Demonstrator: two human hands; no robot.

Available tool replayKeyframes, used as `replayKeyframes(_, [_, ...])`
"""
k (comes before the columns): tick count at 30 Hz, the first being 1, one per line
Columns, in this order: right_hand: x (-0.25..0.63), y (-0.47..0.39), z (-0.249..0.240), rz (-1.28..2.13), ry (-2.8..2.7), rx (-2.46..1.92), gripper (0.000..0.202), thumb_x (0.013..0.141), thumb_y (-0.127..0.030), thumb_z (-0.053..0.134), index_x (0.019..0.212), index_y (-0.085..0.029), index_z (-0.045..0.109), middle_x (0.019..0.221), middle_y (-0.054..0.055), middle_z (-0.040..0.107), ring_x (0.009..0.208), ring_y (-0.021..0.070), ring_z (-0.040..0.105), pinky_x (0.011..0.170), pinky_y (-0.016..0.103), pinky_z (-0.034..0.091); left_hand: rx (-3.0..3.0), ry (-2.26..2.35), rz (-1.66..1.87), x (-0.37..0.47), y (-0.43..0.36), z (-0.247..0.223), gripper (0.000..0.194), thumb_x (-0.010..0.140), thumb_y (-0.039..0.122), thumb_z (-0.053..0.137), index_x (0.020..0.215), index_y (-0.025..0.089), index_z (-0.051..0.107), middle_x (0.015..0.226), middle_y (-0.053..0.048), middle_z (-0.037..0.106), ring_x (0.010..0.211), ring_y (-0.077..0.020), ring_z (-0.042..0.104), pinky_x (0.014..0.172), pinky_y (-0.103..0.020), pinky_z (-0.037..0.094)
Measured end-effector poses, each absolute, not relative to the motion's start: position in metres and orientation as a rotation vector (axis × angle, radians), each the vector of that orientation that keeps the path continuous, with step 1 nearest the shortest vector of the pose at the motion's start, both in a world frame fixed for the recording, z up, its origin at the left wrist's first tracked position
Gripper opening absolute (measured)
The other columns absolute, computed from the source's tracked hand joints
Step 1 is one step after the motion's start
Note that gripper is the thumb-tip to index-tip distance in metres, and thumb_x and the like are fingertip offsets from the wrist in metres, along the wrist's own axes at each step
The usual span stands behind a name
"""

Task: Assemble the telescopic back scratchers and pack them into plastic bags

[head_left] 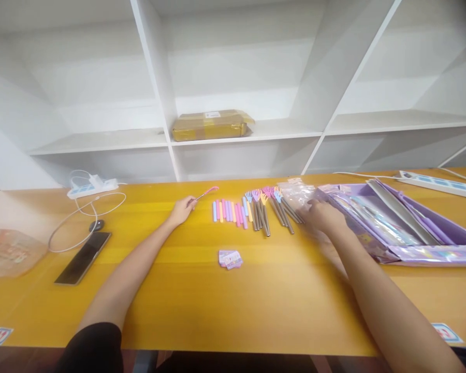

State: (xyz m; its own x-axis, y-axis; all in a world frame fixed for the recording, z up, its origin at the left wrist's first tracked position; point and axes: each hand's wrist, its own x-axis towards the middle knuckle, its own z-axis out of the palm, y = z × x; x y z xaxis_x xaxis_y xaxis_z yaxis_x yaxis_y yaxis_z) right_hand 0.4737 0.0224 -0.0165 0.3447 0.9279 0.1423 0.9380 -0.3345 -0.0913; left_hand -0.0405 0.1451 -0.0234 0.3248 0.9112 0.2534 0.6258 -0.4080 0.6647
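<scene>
My left hand (182,210) is closed around a back scratcher (208,191) with a pink claw and a thin metal rod, its claw pointing right. Over at the right, my right hand (326,215), a little blurred, has its fingers curled on a clear plastic bag (295,191) from a small pile. Between the hands lie several more back scratchers (262,210) with blue, pink, purple and orange claws and metal rods. Left of them is a row of pastel tubes (229,211) in pink, blue, purple and orange. Closer to me sits a small stack of printed cards (230,259).
A purple box (407,254) holding packaged items stands at the right, close to my right hand. Power strips (438,184) lie along the back. A phone (83,258), a mouse (97,225), a white cable and an orange plastic bag (11,253) are leftward. Shelves hold a taped carton (209,126).
</scene>
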Motion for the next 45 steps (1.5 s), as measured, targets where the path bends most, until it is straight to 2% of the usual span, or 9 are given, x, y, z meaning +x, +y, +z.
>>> replayKeyframes(7, [0.460,0.014,0.011,0.004,-1.610,-2.358,0.026,0.090,-0.028,0.060,0.105,-0.016,0.078,0.103,0.015,0.076,0.093,0.0281,0.070,0.081,0.035,0.048,2.067,1.363,0.888,-0.038,0.140,-0.018,0.018,0.101,0.036,0.054,0.105,0.021,0.062,0.082,-0.001,0.069,0.083,-0.0192,0.063,0.088,-0.030,0.046])
replayKeyframes(11, [0.435,0.001,0.043,-0.100,-1.573,-2.136,0.031,0.098,-0.033,0.054,0.116,-0.018,0.074,0.103,0.009,0.075,0.089,0.0211,0.069,0.083,0.030,0.050,1.962,1.338,1.053,-0.021,0.129,-0.006,0.025,0.105,0.033,0.045,0.128,0.022,0.049,0.088,0.000,0.063,0.083,-0.0166,0.059,0.086,-0.030,0.047])
replayKeyframes(17, [0.325,-0.049,0.051,-0.459,-1.772,-1.352,0.030,0.106,-0.031,0.052,0.120,-0.019,0.076,0.086,0.007,0.068,0.078,0.0173,0.062,0.078,0.029,0.053,1.700,0.921,0.873,0.052,0.055,0.004,0.049,0.097,0.065,0.058,0.127,0.026,0.056,0.085,0.003,0.057,0.052,-0.0074,0.041,0.049,-0.020,0.036])
replayKeyframes(20, [0.271,-0.076,0.039,-0.252,-2.118,-1.136,0.036,0.111,-0.027,0.043,0.128,-0.020,0.074,0.087,0.008,0.067,0.076,0.0171,0.061,0.067,0.027,0.053,1.258,0.579,0.676,0.083,0.002,-0.003,0.069,0.074,0.081,0.077,0.105,0.022,0.062,0.066,0.006,0.046,0.045,-0.0073,0.037,0.040,-0.021,0.028])
replayKeyframes(23, [0.254,-0.087,0.032,0.128,-2.195,-0.896,0.036,0.112,-0.028,0.040,0.124,-0.019,0.073,0.105,0.012,0.069,0.090,0.0193,0.066,0.079,0.033,0.060,1.175,0.585,0.685,0.090,-0.034,-0.010,0.063,0.082,0.082,0.069,0.087,0.020,0.060,0.059,0.003,0.047,0.042,-0.0101,0.043,0.037,-0.023,0.031])
replayKeyframes(31, [0.266,-0.061,-0.003,0.858,-1.498,-1.034,0.039,0.101,-0.055,0.064,0.113,-0.019,0.067,0.105,0.007,0.071,0.094,0.0180,0.068,0.086,0.032,0.058,1.127,0.702,0.787,0.052,-0.056,-0.029,0.053,0.091,0.067,0.071,0.113,0.018,0.072,0.097,-0.006,0.066,0.056,-0.0093,0.057,0.038,-0.019,0.039])
replayKeyframes(35, [0.237,-0.066,-0.016,1.367,-1.404,-0.979,0.052,0.096,-0.069,0.063,0.107,-0.018,0.065,0.070,-0.003,0.059,0.055,0.0125,0.053,0.055,0.026,0.050,1.224,0.614,0.613,0.051,-0.070,-0.038,0.052,0.097,0.068,0.063,0.114,0.019,0.072,0.099,-0.006,0.065,0.052,-0.0059,0.050,0.043,-0.019,0.044])
replayKeyframes(40, [0.266,-0.062,0.018,1.175,-1.090,-0.970,0.053,0.094,-0.071,0.064,0.087,-0.019,0.063,0.076,0.003,0.059,0.069,0.0135,0.056,0.060,0.025,0.051,1.161,0.481,0.603,0.060,-0.073,-0.027,0.065,0.096,0.076,0.057,0.125,0.019,0.069,0.112,-0.014,0.071,0.072,-0.0181,0.071,0.061,-0.032,0.061])
replayKeyframes(45, [0.308,-0.061,0.054,1.151,-0.965,-0.936,0.040,0.101,-0.061,0.061,0.104,-0.020,0.065,0.059,-0.007,0.033,0.047,0.0081,0.021,0.039,0.021,0.020,1.053,0.635,0.990,0.055,-0.049,-0.016,0.066,0.096,0.079,0.054,0.117,0.017,0.062,0.086,-0.010,0.076,0.064,-0.0227,0.072,0.052,-0.033,0.061])
